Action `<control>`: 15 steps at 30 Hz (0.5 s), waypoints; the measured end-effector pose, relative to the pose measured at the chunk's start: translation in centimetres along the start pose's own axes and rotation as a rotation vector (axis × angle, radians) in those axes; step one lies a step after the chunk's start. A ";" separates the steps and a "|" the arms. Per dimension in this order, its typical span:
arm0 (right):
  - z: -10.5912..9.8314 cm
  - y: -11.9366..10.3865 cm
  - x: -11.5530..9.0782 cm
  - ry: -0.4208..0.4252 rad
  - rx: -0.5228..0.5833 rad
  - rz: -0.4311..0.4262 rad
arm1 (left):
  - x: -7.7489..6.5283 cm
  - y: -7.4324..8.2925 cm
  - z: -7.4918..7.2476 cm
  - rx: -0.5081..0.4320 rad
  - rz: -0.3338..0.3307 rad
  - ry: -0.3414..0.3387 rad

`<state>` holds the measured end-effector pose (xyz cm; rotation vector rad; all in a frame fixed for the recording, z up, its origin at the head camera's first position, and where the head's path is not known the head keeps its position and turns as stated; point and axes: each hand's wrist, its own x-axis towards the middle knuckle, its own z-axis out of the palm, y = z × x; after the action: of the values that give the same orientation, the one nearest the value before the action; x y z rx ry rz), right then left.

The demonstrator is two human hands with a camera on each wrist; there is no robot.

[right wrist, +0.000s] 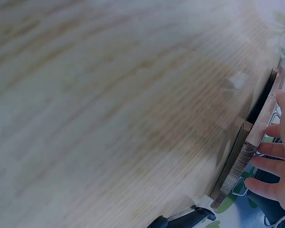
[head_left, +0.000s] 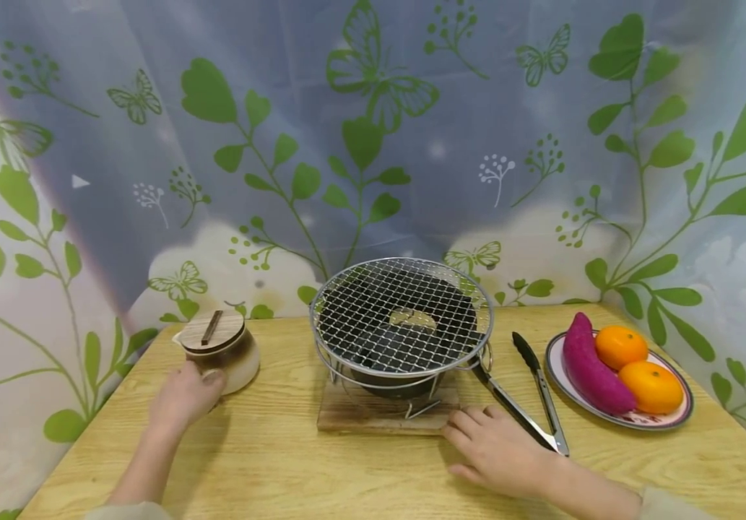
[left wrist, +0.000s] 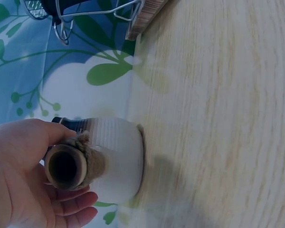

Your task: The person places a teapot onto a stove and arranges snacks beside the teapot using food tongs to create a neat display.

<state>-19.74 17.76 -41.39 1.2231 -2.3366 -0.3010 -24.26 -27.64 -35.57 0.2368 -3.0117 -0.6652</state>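
A cream-and-brown pot (head_left: 243, 365) with a wooden lid (head_left: 200, 336), a small spout and a side handle stands at the left of the table. My left hand (head_left: 187, 397) holds that hollow, cord-wrapped handle (left wrist: 96, 164), thumb over it and fingers behind it. In the middle, a round wire grill rack (head_left: 353, 328) sits over a dark bowl-shaped stove (head_left: 395, 386) on a wooden board (head_left: 373, 421). My right hand (head_left: 499, 451) rests at the board's front right corner. In the right wrist view its fingers (right wrist: 270, 168) are spread along the board.
Black-tipped tongs (head_left: 544, 393) lie right of the stove, beside its long handle (head_left: 512, 408). Farther right, a plate (head_left: 674, 425) holds a purple sweet potato (head_left: 587, 368) and two oranges (head_left: 651, 386). A leaf-printed curtain (head_left: 411, 180) hangs behind the table.
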 end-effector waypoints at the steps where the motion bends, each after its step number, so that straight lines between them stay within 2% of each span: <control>1: 0.0 0.0 0.0 -0.001 0.004 0.006 | 0.1 0.1 0.1 0.004 -0.002 -0.003; 8: -0.2 0.0 -0.1 -0.019 0.043 0.032 | 0.3 0.7 0.9 0.047 -0.023 0.017; 15: -0.1 -0.2 0.2 -0.022 0.056 0.026 | 0.0 1.2 2.0 0.080 -0.037 0.142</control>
<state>-19.65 17.53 -41.31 1.2206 -2.3926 -0.2425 -24.54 -25.78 -36.87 0.3290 -2.9068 -0.5079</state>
